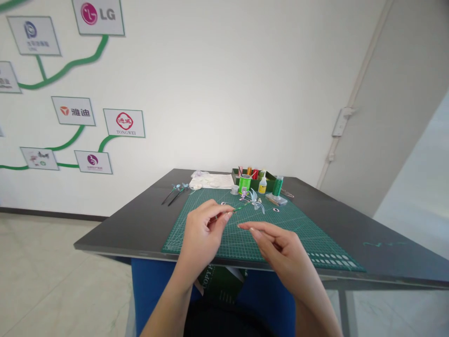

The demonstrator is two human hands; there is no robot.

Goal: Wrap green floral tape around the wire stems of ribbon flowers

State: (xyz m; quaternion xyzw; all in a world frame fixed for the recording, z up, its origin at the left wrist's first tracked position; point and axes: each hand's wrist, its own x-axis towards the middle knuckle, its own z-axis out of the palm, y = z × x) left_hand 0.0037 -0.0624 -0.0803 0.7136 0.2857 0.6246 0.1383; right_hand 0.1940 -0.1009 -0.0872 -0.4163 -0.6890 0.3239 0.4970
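My left hand [205, 227] is raised over the near part of the green cutting mat [217, 243]. Its thumb and forefinger pinch the thin green stem [240, 208] of a craft flower. Pale blue, translucent petals [255, 196] and a small purple bloom [244, 193] show at the stem's far end. Just right of the stem, apart from it, is my right hand [280, 245]. The thumb of that hand presses against the forefinger; anything between them is too small to make out.
Behind the mat stand a green spool [244, 183], a yellow-labelled glue bottle [262, 183], a green bottle [278, 186] and a dark green box [270, 180] of colourful spools. Dark-stemmed flower pieces [178, 193] and a white cloth [212, 180] lie at the back left of the black table [129, 222].
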